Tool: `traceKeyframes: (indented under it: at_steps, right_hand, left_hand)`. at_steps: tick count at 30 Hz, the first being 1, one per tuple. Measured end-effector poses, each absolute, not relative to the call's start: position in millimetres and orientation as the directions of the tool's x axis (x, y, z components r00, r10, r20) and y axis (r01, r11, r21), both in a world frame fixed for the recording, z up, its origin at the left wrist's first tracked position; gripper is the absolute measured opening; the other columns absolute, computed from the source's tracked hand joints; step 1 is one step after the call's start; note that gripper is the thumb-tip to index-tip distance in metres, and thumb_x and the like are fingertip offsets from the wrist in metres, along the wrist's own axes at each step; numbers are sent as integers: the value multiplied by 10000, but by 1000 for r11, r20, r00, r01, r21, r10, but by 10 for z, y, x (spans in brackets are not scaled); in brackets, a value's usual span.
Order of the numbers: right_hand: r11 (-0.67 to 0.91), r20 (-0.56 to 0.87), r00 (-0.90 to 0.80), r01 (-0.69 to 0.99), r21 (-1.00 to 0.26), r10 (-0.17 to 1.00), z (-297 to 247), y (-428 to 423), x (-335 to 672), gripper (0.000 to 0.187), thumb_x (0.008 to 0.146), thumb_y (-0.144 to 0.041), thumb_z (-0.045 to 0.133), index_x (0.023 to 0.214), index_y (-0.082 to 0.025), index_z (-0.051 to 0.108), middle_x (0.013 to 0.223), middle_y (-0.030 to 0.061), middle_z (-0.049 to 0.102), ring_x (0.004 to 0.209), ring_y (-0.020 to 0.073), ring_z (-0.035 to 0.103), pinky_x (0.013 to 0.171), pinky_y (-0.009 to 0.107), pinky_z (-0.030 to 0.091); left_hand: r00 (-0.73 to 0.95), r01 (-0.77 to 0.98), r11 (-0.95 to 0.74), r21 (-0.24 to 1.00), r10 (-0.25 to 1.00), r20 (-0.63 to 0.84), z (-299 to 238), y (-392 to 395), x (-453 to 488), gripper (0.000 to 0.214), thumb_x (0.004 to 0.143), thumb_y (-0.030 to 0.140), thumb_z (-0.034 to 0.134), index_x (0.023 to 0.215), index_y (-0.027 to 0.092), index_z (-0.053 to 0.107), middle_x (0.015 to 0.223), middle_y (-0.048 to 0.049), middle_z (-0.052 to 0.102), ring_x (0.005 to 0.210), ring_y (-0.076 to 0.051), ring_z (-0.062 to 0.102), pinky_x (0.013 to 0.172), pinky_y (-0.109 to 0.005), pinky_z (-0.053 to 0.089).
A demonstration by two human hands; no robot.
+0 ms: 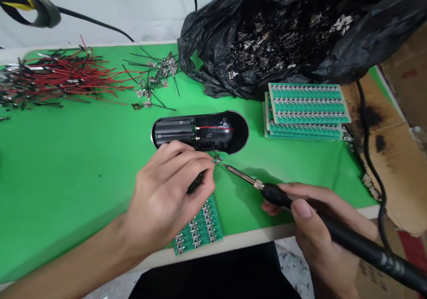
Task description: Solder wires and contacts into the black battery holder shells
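The small green circuit piece with silvery joints (219, 159) sits at the fingertips of the left hand (167, 188), just beyond the near edge of the oval black plastic casing (240, 134); most of it is covered, so its outline cannot be made out. The left hand is closed in a pinch on it, and a dark shape (196, 181) under the curled fingers is too shadowed to identify. The right hand (320, 232) wraps the black-handled soldering iron (276, 196), whose handle end is cut off at the frame's edge; whether its metal tip touches the piece is unclear. The left hand also hides part of the casing's near side and of the green circuit panel (210, 223) at the front of the green worktop (100, 152). Behind lie a heap of red and black wires (83, 79), cut off at left, silvery metal tabs with black leads (163, 70), a crumpled black plastic bag (207, 50) of metal parts and, to the right, stacked green circuit panels (308, 105).
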State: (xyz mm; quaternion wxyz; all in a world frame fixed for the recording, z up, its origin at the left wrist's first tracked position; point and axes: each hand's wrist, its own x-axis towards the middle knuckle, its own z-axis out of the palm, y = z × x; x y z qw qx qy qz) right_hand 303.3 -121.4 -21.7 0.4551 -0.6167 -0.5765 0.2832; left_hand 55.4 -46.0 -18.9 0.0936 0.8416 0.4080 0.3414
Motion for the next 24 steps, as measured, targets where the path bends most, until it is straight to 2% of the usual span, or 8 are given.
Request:
traceKeyframes:
  at_steps: [6, 10, 16, 21, 24]
  right_hand:
    - [81, 207, 189, 519, -851, 960, -235, -1284, 3021, 99, 1014, -378, 819, 1088, -327, 863, 913, -56, 886, 677, 117, 836, 656, 155, 670]
    - [21, 187, 254, 540, -842, 949, -241, -1338, 2997, 109, 1003, -400, 830, 1065, -320, 872, 925, -18, 885, 691, 172, 836, 624, 247, 684]
    - [177, 312, 143, 576, -798, 939, -314, -1353, 3077, 143, 987, -300, 825, 1124, -313, 863, 979, -6, 892, 726, 196, 850, 647, 283, 714]
    - [230, 340, 86, 582, -780, 936, -300, -1320, 3080, 203, 982, -270, 806, 1170, -336, 849, 997, -21, 891, 738, 193, 852, 708, 294, 737]
    - [259, 358, 64, 574, -776, 932, -297, -1308, 3078, 251, 979, -252, 805, 1210, -341, 841, 998, -12, 891, 721, 201, 843, 689, 312, 740]
  left_hand:
    - [425, 623, -642, 448, 758, 495, -187, -463, 564, 205, 953, 75, 763, 1055, 245, 711, 991, 17, 848, 851, -192, 757, 810, -400, 652]
    - [397, 624, -604, 495, 791, 465, -181, -465, 579, 217, 949, 80, 752, 1049, 267, 706, 982, 22, 848, 851, -205, 759, 802, -419, 661]
    - [351, 625, -567, 537, 818, 455, -196, -460, 612, 209, 952, 78, 732, 1015, 277, 715, 955, 44, 842, 845, -190, 757, 808, -405, 657]
    - [307, 602, -526, 601, 847, 434, -200, -465, 631, 172, 948, 89, 734, 976, 259, 732, 930, 49, 833, 843, -170, 748, 791, -364, 639]
    - [298, 604, -509, 613, 858, 419, -183, -474, 631, 168, 950, 93, 728, 963, 260, 737, 912, 55, 828, 833, -166, 745, 768, -354, 631]
